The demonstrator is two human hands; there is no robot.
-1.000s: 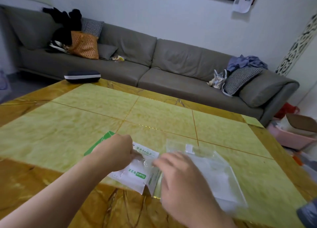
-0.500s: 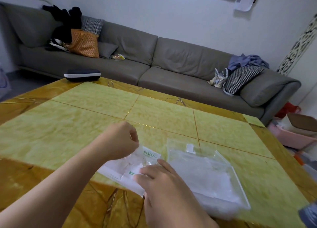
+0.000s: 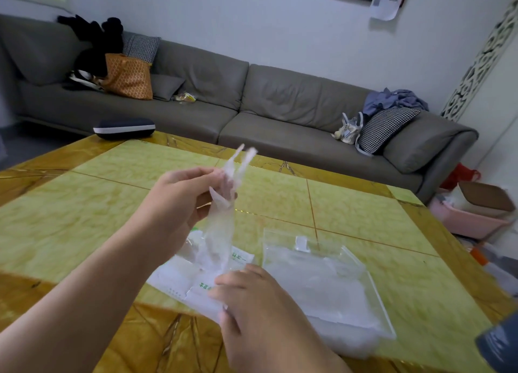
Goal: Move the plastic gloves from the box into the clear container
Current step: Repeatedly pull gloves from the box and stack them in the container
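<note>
1. A plastic glove (image 3: 220, 227) is held nearly upright above the box (image 3: 193, 281), its long axis running from the box opening up to two thin glove fingers (image 3: 246, 159) that point up and away from the box.
2. The grip of the left hand (image 3: 179, 201) is narrow: the glove is pinched between thumb and fingertips at its upper part, the two glove fingers standing above the pinch and the rest hanging below it down to the box.
3. The box is pressed flat on the bench (image 3: 350, 212) by the right hand (image 3: 252, 302), whose fingers are curled on its near edge.
4. The clear container (image 3: 322, 283) lies just beside the box, on the right-hand side.
5. Half a second earlier the left hand was low at the box opening; since then it has been raised and the glove drawn out.
</note>
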